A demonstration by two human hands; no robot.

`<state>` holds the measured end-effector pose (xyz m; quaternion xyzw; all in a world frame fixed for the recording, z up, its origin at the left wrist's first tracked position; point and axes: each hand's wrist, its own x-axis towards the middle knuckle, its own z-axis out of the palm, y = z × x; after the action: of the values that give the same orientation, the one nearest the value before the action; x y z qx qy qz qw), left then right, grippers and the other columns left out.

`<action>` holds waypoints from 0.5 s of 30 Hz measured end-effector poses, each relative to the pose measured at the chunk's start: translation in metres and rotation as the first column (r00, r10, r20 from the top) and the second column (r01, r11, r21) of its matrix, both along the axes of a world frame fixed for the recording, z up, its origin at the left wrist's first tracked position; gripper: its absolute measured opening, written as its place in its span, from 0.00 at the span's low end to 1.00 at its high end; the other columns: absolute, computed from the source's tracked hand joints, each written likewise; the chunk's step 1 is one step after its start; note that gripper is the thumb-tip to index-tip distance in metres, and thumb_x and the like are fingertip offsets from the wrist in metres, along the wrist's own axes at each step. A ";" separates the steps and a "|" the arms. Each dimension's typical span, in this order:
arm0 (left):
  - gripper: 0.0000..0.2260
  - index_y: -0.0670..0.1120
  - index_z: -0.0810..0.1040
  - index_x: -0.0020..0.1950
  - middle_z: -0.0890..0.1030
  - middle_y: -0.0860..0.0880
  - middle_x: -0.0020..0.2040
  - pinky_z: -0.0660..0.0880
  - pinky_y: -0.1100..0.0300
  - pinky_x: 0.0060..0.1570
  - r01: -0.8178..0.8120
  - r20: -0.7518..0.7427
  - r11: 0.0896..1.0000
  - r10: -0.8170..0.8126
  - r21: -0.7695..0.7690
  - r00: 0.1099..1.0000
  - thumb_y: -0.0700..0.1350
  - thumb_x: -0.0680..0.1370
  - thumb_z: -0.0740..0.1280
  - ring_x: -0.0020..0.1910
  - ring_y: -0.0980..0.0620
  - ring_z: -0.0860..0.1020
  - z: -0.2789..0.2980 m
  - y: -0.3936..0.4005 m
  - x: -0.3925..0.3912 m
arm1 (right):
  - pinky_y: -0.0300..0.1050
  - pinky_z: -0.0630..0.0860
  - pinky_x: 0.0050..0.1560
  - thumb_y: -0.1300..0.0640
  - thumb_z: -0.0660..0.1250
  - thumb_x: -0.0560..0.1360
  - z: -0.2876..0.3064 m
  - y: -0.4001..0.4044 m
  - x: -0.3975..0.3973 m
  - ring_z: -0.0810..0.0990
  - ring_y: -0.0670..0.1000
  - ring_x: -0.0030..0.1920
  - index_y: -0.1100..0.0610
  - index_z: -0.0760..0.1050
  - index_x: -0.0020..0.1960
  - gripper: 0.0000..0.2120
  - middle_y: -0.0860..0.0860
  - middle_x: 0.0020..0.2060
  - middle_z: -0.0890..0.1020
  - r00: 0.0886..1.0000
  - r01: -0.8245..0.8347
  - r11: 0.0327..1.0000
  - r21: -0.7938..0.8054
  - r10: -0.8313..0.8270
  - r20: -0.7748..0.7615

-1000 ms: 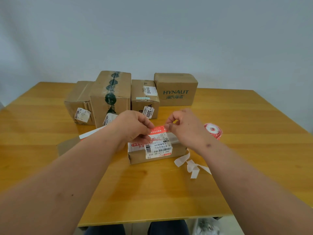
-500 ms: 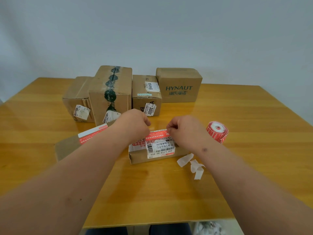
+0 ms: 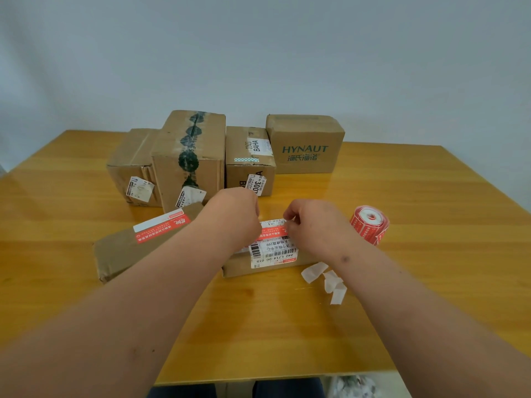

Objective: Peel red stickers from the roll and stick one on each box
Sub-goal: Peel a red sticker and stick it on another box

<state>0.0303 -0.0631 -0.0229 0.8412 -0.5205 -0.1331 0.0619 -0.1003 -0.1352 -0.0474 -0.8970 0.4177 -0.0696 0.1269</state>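
A flat cardboard box (image 3: 244,267) with a white barcode label lies in the middle of the table. A red sticker (image 3: 274,233) lies across its top. My left hand (image 3: 234,216) presses its left end with curled fingers. My right hand (image 3: 311,222) pinches its right end. The red sticker roll (image 3: 369,224) stands to the right of my right hand. A second flat box (image 3: 123,251) at the left carries a red sticker (image 3: 162,229).
Four upright cardboard boxes stand in a row at the back: a small one (image 3: 130,170), a tall one with green tape (image 3: 189,159), one marked BAHA (image 3: 248,160) and one marked HYNAUT (image 3: 306,145). White backing strips (image 3: 326,278) lie near my right forearm.
Both hands have come down from holding the sticker above the flat box to pressing it onto the top. My head has tipped slightly, shifting the scene.
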 end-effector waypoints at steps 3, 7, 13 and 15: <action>0.09 0.48 0.80 0.55 0.80 0.49 0.50 0.78 0.59 0.46 -0.001 0.015 1.000 0.001 -0.022 1.000 0.42 0.76 0.67 0.49 0.50 0.79 -0.004 0.000 -0.002 | 0.42 0.74 0.45 0.55 0.61 0.78 0.001 0.001 0.001 0.76 0.50 0.48 0.51 0.77 0.56 0.10 0.49 0.50 0.81 1.000 -0.013 1.000 -0.018 0.013 -0.013; 0.08 0.49 0.79 0.54 0.79 0.50 0.46 0.77 0.60 0.41 0.002 0.048 0.998 0.001 -0.060 0.999 0.42 0.76 0.67 0.44 0.52 0.78 -0.008 0.002 -0.004 | 0.42 0.72 0.43 0.56 0.61 0.77 0.002 0.002 0.003 0.74 0.49 0.46 0.52 0.77 0.53 0.08 0.49 0.49 0.80 0.999 -0.026 0.999 -0.042 0.024 -0.046; 0.10 0.50 0.76 0.58 0.79 0.49 0.52 0.76 0.61 0.39 0.022 0.083 0.997 -0.016 -0.075 0.996 0.43 0.76 0.67 0.44 0.52 0.77 -0.011 0.004 -0.006 | 0.42 0.69 0.42 0.57 0.60 0.77 0.002 0.005 0.005 0.75 0.51 0.49 0.53 0.76 0.55 0.09 0.51 0.51 0.78 0.996 -0.043 0.996 -0.077 0.037 -0.076; 0.11 0.50 0.76 0.58 0.79 0.48 0.53 0.77 0.60 0.41 0.034 0.090 0.997 -0.027 -0.074 0.996 0.43 0.77 0.67 0.45 0.51 0.77 -0.010 0.005 -0.007 | 0.42 0.67 0.42 0.57 0.61 0.78 0.003 0.006 0.005 0.75 0.52 0.52 0.53 0.76 0.57 0.10 0.51 0.53 0.78 0.995 -0.058 0.993 -0.098 0.050 -0.086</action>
<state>0.0233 -0.0581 -0.0332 0.8352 -0.5403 -0.0767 0.0682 -0.0957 -0.1296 -0.0441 -0.9153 0.3942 -0.0495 0.0658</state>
